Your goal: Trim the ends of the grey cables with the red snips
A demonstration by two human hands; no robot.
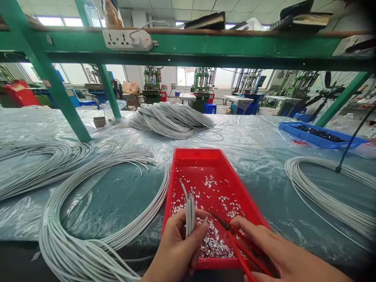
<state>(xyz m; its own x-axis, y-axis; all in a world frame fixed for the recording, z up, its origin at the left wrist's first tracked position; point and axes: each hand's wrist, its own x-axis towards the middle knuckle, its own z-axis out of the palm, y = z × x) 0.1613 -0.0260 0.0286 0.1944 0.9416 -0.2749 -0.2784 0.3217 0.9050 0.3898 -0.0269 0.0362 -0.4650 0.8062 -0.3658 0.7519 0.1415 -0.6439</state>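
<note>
My left hand is closed around a small bunch of light grey cables, their cut ends pointing up. Between its thumb and forefinger, one cable end sticks out to the right. My right hand grips red-handled pliers with narrow dark jaws. The jaw tips meet or nearly meet that single cable end; whether they bite on it is too small to tell. Both hands are over the near part of a red tray, which holds many scraps of shiny silver foil.
Looped grey cables lie at left and right; a large cable pile sits behind the tray. A blue tray holds black parts. A green shelf frame with a power strip spans above the plastic-covered table.
</note>
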